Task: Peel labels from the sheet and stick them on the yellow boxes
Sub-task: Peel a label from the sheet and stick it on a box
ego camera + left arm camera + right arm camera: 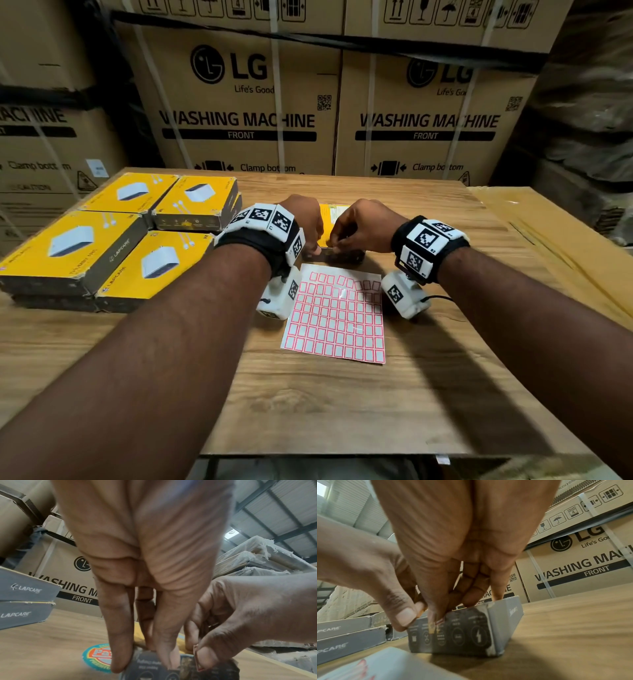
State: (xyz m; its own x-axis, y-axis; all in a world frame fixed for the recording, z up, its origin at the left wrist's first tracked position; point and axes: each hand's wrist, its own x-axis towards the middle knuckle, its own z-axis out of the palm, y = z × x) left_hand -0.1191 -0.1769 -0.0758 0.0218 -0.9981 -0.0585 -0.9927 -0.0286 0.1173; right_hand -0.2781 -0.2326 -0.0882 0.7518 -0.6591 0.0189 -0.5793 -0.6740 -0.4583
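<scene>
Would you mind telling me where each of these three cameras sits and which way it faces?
Head: worn on the head, facing forward and down at the table, label sheet and both forearms.
Left wrist: looks along the left hand at the box.
Right wrist: looks along the right hand at the same box.
Shared: both wrist views show both hands on this box, and a label.

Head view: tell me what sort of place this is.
Most likely a warehouse or stockroom. Strapped LG washing machine cartons are stacked behind the wooden table, wrapped goods are piled under a corrugated metal roof, and yellow boxes sit in stacks on the table.
</scene>
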